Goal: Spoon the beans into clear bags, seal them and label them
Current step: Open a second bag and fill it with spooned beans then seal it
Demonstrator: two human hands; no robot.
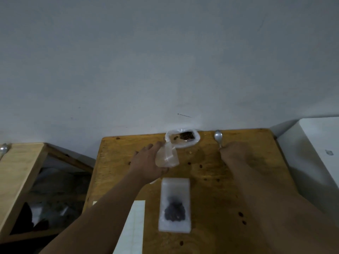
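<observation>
- The yellow-brown wooden table (113,158) stands against a grey wall, with a boxy white cabinet (315,153) just beside its right edge.
- A flat white sheet of labels (134,226) lies near the front, beside a flat clear bag already filled with dark beans (174,204); whether that one is sealed I cannot tell.
- At the far edge sits the open white-rimmed pack of dark beans (183,138), the supply to spoon from.
- The left hand (148,162) grips a small empty clear plastic bag (167,156), held above the table just in front of the pack.
- The right hand (236,153) pinches the handle end of a small metal spoon (218,137), whose bowl points toward the wall, to the right of the pack.
- Risks, as I judge them: the empty bag looks limp and its mouth is not plainly open (one hand must do that alone), so beans could slide off beside it. A grip so far back on the handle gives little control, and a tilted bowl would scatter beans. Pushing the spoon in could also shove the light pack against the wall and crumple it.
</observation>
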